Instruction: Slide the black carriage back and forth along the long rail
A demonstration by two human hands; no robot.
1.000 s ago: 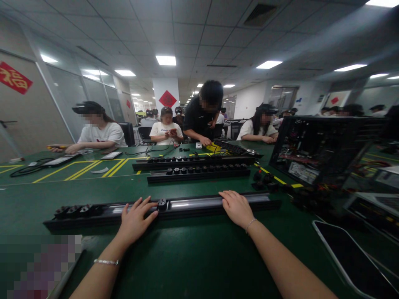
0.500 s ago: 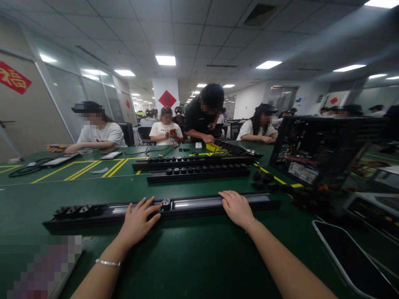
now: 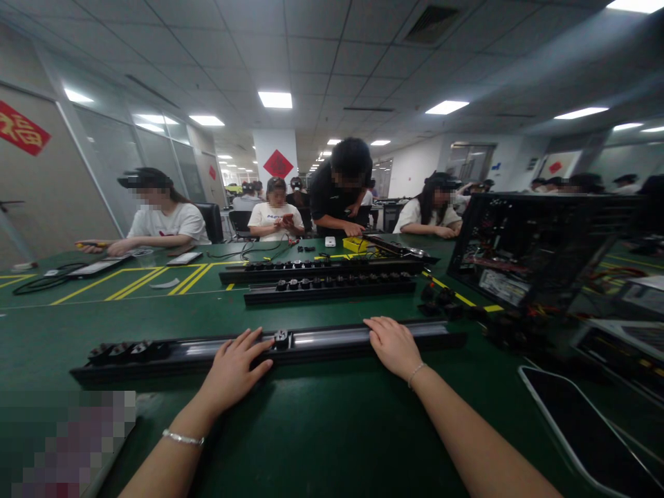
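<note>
A long black rail (image 3: 332,340) with a shiny channel lies across the green table in front of me. My left hand (image 3: 236,370) lies over it left of the middle, fingers spread, its index fingertip touching a small black socket-like module (image 3: 281,337) in the channel. Farther left in the same rail sit several similar modules (image 3: 122,351). Toward the rail's right part, my right hand (image 3: 395,348) rests on the edge with fingers laid over it, open and grasping nothing I can see.
Behind lie two more black rails (image 3: 332,293) with rows of modules. An open computer case (image 3: 534,249) stands at right, near loose black parts (image 3: 440,301). A phone (image 3: 586,429) lies front right. Across the table, a person in black (image 3: 339,187) leans over a yellow box (image 3: 355,245).
My left hand has moved slightly right, and the module at its fingertip has slid right along the channel. My right hand stays in place. The person in black has shifted slightly.
</note>
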